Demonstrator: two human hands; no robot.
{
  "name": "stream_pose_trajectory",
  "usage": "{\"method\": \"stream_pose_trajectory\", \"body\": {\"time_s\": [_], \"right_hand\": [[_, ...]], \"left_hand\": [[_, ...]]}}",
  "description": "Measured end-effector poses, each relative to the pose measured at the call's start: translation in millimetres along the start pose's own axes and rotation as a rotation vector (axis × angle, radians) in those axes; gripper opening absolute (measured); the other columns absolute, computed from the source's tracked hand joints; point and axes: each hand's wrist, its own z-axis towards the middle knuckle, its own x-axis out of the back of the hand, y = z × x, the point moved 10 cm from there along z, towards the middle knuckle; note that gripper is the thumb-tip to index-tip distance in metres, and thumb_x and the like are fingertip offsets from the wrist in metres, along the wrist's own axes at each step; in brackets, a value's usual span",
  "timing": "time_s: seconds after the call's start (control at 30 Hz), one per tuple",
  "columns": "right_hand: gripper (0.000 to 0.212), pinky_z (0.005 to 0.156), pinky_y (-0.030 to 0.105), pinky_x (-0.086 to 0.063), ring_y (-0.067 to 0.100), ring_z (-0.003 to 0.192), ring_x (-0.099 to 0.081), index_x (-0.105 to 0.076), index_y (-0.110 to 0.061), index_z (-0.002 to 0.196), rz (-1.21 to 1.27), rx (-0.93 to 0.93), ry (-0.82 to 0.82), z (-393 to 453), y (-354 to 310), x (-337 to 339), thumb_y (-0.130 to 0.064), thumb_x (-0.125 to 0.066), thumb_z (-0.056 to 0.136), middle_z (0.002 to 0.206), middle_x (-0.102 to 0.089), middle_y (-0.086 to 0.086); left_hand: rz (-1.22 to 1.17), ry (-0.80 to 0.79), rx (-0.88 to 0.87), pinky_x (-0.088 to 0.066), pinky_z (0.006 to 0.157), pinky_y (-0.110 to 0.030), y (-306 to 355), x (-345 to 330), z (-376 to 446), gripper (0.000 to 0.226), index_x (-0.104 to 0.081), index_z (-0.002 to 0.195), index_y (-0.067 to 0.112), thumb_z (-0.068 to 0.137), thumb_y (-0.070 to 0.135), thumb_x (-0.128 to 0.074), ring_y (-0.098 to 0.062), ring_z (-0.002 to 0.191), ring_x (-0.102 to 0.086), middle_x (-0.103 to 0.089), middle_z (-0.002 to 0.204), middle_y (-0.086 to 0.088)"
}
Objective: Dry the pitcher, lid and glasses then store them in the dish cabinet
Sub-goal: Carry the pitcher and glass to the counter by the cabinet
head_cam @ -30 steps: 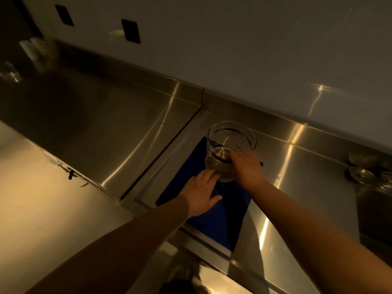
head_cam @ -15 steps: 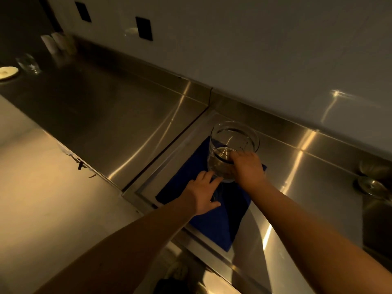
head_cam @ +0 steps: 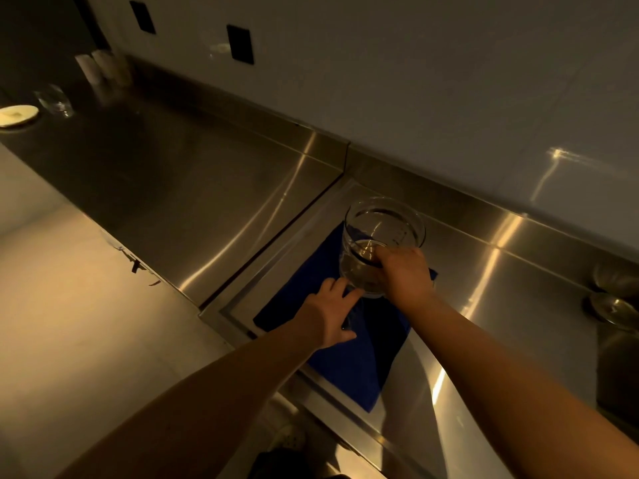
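One upright pitcher (head_cam: pixel 382 250), mouth up, on blue cloth (head_cam: pixel 349 368).

surface (head_cam: pixel 207 188): stainless steel, raised back edge | blue cloth (head_cam: pixel 349 361): flat at right-centre | pitcher (head_cam: pixel 380 250): clear, upright on the cloth | glass (head_cam: pixel 55 100): far left | pale round dish (head_cam: pixel 17 115): beside the glass | metal items (head_cam: pixel 615 305): right edge, unclear

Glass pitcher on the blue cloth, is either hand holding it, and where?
The right hand grips the pitcher by its near side wall; the left hand rests flat on the blue cloth.
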Motion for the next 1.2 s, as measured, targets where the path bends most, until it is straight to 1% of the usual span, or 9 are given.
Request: {"method": "stream_pose_trajectory", "body": {"time_s": [0.17, 0.37, 0.53, 0.67, 0.8, 0.93, 1.03, 1.13, 1.2], "right_hand": [[0.027, 0.098, 0.032, -0.033, 0.019, 0.104, -0.056, -0.057, -0.024, 0.112, -0.036, -0.028, -0.065, 1.9, 2.4, -4.0, -0.03, -0.062, 0.086, 0.108, -0.063, -0.001], [0.025, 0.095, 0.032, -0.033, 0.019, 0.102, -0.058, -0.059, -0.025, 0.11, 0.001, -0.006, -0.024, -0.7, -0.4, 3.9, -0.028, -0.062, 0.085, 0.106, -0.065, -0.002], [0.014, 0.088, 0.031, -0.034, 0.019, 0.094, -0.059, -0.059, -0.029, 0.098, 0.004, -0.006, -0.019, 1.6, -5.7, 7.6, -0.027, -0.061, 0.084, 0.096, -0.065, -0.003], [0.024, 0.089, 0.033, -0.034, 0.021, 0.098, -0.057, -0.058, -0.031, 0.101, 0.006, -0.018, -0.005, 13.5, -23.9, 12.4, -0.024, -0.067, 0.08, 0.101, -0.064, -0.003], [0.022, 0.092, 0.035, -0.034, 0.019, 0.096, -0.059, -0.058, -0.035, 0.1, 0.035, -0.006, -0.005, 44.2, -62.2, 22.8, -0.024, -0.065, 0.083, 0.1, -0.066, -0.006], [0.033, 0.09, 0.033, -0.034, 0.02, 0.096, -0.06, -0.061, -0.033, 0.1, 0.015, 0.04, -0.016, 82.2, -118.2, 21.2, -0.022, -0.073, 0.072, 0.1, -0.067, -0.006], [0.023, 0.096, 0.033, -0.035, 0.015, 0.096, -0.059, -0.059, -0.033, 0.1, 0.018, 0.045, -0.047, 109.1, -164.9, 8.0, -0.027, -0.067, 0.08, 0.098, -0.065, -0.008], [0.017, 0.091, 0.029, -0.038, 0.011, 0.091, -0.06, -0.06, -0.032, 0.101, 0.056, 0.072, -0.011, 135.1, -214.1, -2.9, -0.024, -0.061, 0.087, 0.094, -0.066, -0.01], [0.017, 0.089, 0.03, -0.039, 0.014, 0.092, -0.06, -0.062, -0.032, 0.104, 0.102, 0.071, -0.011, 153.9, -247.1, -8.9, -0.025, -0.057, 0.089, 0.096, -0.066, -0.007]], "left_hand": [[-0.007, 0.042, -0.021, -0.046, 0.095, -0.038, 2.6, 3.1, -0.6, 0.081, -0.021, 0.147, 0.024, 0.082, 0.045, -0.065, -0.024, 0.131, -0.024, -0.022, 0.147, -0.006], [-0.021, 0.037, -0.017, -0.047, 0.093, -0.04, -1.0, 4.4, 1.8, 0.078, -0.022, 0.145, 0.027, 0.082, 0.044, -0.065, -0.026, 0.129, -0.025, -0.022, 0.146, -0.005], [-0.032, 0.051, 0.008, -0.048, 0.092, -0.044, -23.2, 18.8, 2.7, 0.079, -0.021, 0.146, 0.026, 0.082, 0.045, -0.064, -0.029, 0.132, -0.021, -0.02, 0.147, -0.007], [-0.046, 0.119, -0.001, -0.042, 0.099, -0.044, -50.6, 38.6, -4.8, 0.08, -0.022, 0.146, 0.027, 0.081, 0.044, -0.066, -0.029, 0.134, -0.022, -0.022, 0.148, -0.008], [-0.075, 0.203, 0.02, -0.036, 0.106, -0.041, -93.8, 63.2, -22.9, 0.082, -0.023, 0.145, 0.028, 0.079, 0.043, -0.068, -0.026, 0.133, -0.026, -0.025, 0.147, -0.007], [-0.098, 0.226, 0.089, -0.044, 0.093, -0.04, -156.0, 84.8, -48.2, 0.076, -0.029, 0.144, 0.026, 0.08, 0.039, -0.068, -0.025, 0.128, -0.028, -0.031, 0.14, -0.005], [-0.119, 0.242, 0.128, -0.045, 0.09, -0.043, -209.9, 100.7, -73.0, 0.07, -0.032, 0.142, 0.027, 0.081, 0.037, -0.066, -0.024, 0.125, -0.029, -0.034, 0.136, -0.004], [-0.117, 0.246, 0.166, -0.044, 0.092, -0.044, -267.7, 113.3, -98.1, 0.069, -0.033, 0.141, 0.029, 0.081, 0.035, -0.067, -0.023, 0.125, -0.03, -0.034, 0.136, -0.003], [-0.093, 0.233, 0.195, -0.044, 0.095, -0.043, -308.6, 119.2, -112.5, 0.073, -0.032, 0.142, 0.03, 0.079, 0.036, -0.07, -0.022, 0.126, -0.029, -0.033, 0.137, -0.002]]}}
